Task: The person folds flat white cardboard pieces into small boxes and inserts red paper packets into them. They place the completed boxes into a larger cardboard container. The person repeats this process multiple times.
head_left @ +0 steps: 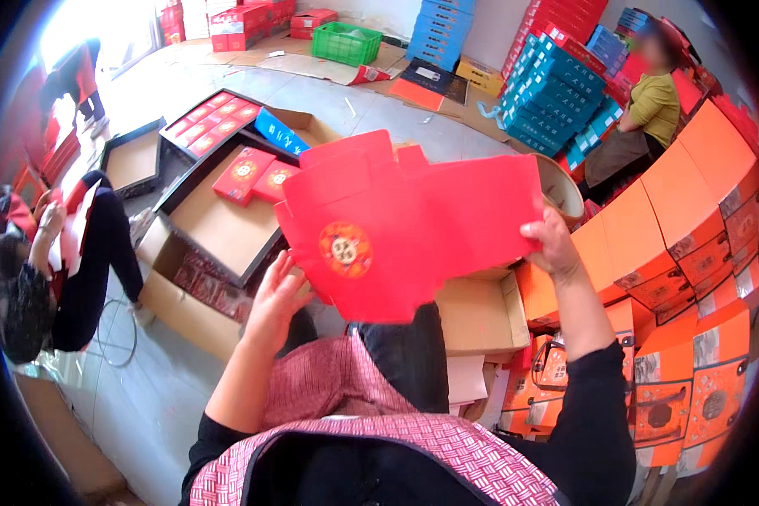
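The grey tiled floor (160,371) bears flattened cardboard (299,64), with a green crate (337,51) on it, and an open carton (185,305).

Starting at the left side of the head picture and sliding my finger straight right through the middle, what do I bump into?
Seated co-worker → left hand → red cardboard piece → right hand → orange boxes.

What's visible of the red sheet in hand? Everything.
The red sheet looks like thin card, notched and tabbed along its edges, creased into panels. It is unfolded. A round orange emblem with a pale centre marks its left part. It is held in mid-air, printed face up; the right hand grips its right edge, the left hand is at its left edge, contact unclear.
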The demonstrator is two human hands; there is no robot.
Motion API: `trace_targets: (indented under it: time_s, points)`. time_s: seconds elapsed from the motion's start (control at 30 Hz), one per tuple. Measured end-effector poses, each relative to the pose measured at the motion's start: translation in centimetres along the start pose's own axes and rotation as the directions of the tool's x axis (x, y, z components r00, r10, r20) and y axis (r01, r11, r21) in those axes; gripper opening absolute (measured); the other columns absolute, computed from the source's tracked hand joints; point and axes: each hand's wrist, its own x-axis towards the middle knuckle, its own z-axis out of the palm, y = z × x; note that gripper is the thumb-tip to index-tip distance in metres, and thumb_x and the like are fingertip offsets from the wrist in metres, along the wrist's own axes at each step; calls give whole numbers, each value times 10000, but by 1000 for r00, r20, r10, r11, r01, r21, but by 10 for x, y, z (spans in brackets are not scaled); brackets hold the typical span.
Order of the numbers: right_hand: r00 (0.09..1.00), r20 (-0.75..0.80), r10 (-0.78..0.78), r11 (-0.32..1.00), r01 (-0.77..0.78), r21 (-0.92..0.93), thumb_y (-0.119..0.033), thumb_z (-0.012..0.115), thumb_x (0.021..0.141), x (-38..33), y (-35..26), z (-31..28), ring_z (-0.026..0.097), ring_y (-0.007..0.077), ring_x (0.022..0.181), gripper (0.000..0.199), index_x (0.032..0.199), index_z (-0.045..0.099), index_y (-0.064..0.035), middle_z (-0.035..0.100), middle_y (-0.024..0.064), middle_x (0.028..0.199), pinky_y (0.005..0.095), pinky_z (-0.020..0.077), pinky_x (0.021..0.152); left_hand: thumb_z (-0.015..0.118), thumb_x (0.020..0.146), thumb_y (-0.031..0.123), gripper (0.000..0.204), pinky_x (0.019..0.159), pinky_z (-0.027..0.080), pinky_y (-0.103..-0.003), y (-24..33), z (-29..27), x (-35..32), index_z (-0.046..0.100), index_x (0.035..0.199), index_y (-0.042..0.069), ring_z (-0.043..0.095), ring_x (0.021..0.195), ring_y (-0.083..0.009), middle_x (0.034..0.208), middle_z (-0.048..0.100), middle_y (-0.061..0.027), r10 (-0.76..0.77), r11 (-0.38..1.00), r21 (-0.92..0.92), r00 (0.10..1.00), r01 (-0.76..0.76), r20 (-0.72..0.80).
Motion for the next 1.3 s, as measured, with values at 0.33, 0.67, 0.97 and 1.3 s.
trace_targets:
  time_s: [0.33,0.67,0.97,1.3]
  points:
    - [996,11,83,924,-81,374,-34,530,699,-115,94,27,637,234,956,498,1185,511,76,625,147,1084,357,508,886,707,775,118,625,901,501,-360,-9,-61,-95,422,1305,-51,593,1077,-219,1234,561,-167,-53,965,-232,957,122,285]
    - [899,256,355,931,-363,-17,-125,634,869,-77,152,39,534,193,1158,504,1308,428,12,552,121,1252,343,409,1005,635,760,-53,590,918,503,-395,12,-71,-91,438,1314,-4,606,1066,-250,1224,578,-150,-104,977,-175,990,119,95]
    - [972,193,132,986,-150,78,-46,660,815,-50,116,59,556,212,1133,492,1245,425,-7,579,117,1213,360,440,978,682,726,-37,462,833,542,-366,52,-80,-88,566,1170,14,656,939,-217,1082,655,-109,9,999,47,1000,-10,24]
    - [977,140,163,986,-158,-45,-87,695,803,-49,147,58,511,187,1155,645,1362,377,-39,524,97,1280,341,416,991,716,748,-14,376,812,534,-327,43,-90,-112,621,1108,34,656,907,-184,1051,671,-81,61,997,53,998,-60,-29]
